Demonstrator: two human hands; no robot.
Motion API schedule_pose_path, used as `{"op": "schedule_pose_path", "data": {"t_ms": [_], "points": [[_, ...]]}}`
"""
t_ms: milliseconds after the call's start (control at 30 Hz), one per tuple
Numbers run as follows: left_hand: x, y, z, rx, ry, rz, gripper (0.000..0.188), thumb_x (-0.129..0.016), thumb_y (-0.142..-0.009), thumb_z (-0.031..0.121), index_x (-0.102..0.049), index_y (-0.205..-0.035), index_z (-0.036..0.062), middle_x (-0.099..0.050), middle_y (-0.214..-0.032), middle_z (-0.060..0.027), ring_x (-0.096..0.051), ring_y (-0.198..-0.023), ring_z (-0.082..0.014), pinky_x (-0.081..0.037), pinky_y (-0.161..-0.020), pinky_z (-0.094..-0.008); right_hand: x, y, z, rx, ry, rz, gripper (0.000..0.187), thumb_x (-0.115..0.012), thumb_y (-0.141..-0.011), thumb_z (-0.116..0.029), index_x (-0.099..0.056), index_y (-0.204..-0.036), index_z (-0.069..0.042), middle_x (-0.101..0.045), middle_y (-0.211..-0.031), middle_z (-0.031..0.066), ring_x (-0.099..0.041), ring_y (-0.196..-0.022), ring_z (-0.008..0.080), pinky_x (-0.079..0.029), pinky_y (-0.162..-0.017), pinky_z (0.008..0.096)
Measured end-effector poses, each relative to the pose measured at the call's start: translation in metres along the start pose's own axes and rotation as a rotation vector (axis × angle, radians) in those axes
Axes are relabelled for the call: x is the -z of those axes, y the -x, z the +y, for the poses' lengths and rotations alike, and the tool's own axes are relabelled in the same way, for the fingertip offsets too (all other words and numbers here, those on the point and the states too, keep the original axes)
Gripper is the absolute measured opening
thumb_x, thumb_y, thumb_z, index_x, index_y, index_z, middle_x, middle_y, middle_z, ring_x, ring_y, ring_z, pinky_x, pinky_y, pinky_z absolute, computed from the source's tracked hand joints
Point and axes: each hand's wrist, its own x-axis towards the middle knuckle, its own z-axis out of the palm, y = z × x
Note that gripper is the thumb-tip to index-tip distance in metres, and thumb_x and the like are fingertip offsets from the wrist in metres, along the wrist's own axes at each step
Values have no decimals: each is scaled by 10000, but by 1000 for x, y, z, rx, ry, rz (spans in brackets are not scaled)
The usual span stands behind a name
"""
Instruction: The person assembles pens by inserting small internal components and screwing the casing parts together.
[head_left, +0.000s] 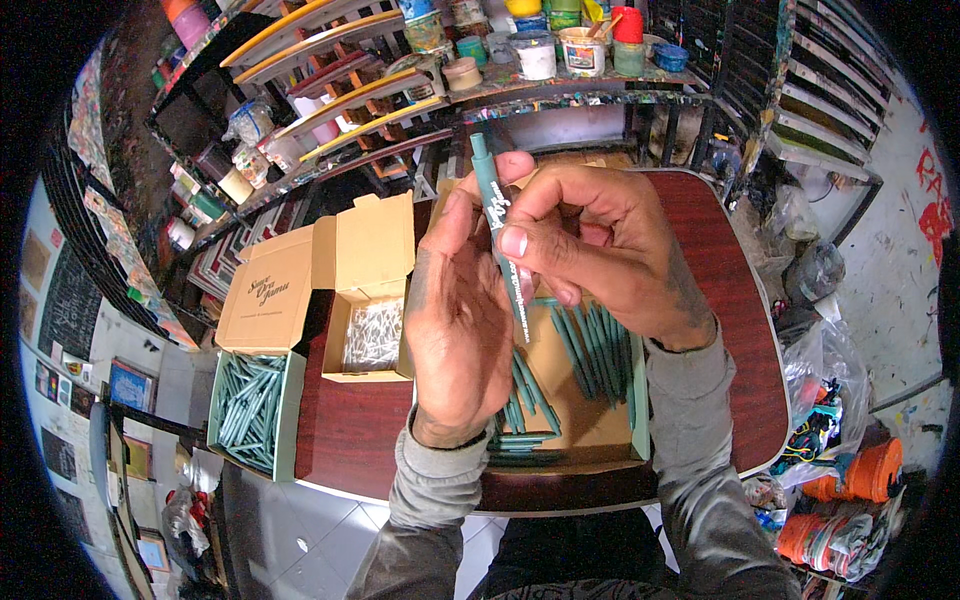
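Observation:
In front of me, above the table, a dark green pen (pixel 487 180) with white lettering is held at a slant, its narrower end pointing up. My left hand (pixel 455 330) grips it, palm turned inward, thumb and fingers around the upper barrel. My right hand (pixel 600 240) pinches the barrel between thumb and forefinger. Whether the right fingers also hold a small part against the pen is hidden. Below my hands lies a shallow cardboard tray (pixel 590 440) with several green pens (pixel 592 350) in rows, partly covered by my left hand.
On the dark red table (pixel 345 440), left of my hands, an open cardboard box (pixel 370 375) holds many small whitish pieces (pixel 375 335). Another open box (pixel 285 415) at the left edge is full of green pens (pixel 250 405). Paint pots (pixel 535 55) stand on the shelf behind.

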Motion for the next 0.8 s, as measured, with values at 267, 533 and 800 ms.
{"op": "schedule_pose_path", "data": {"t_ms": [267, 533, 800], "points": [[-1, 1, 0, -2, 9, -41, 438, -332, -1031, 297, -440, -1358, 26, -536, -1306, -89, -562, -1035, -179, -486, -814, -307, 0, 0, 2, 13, -13, 0, 131, -626, -922, -125, -606, -854, -15, -580, -663, -2, -440, -507, 16, -334, -461, 183], [10, -11, 6, 1, 105, 121, 330, -394, -1029, 263, -472, -1233, 16, -528, -1025, -75, -574, -973, -227, -501, -842, -375, 16, 4, -8, 37, -171, 12, 114, -643, -915, -116, -588, -978, -39, -638, -919, 29, -597, -839, 75, -496, -736, 229], [17, -12, 18, -89, 49, 58, 427, -405, -997, 235, -397, -1345, -12, -490, -1085, -69, -470, -774, -132, -437, -661, -255, 8, 2, -5, -17, -111, -149, 131, -621, -928, -110, -586, -985, 3, -639, -892, 58, -616, -787, 104, -511, -699, 247]]}}
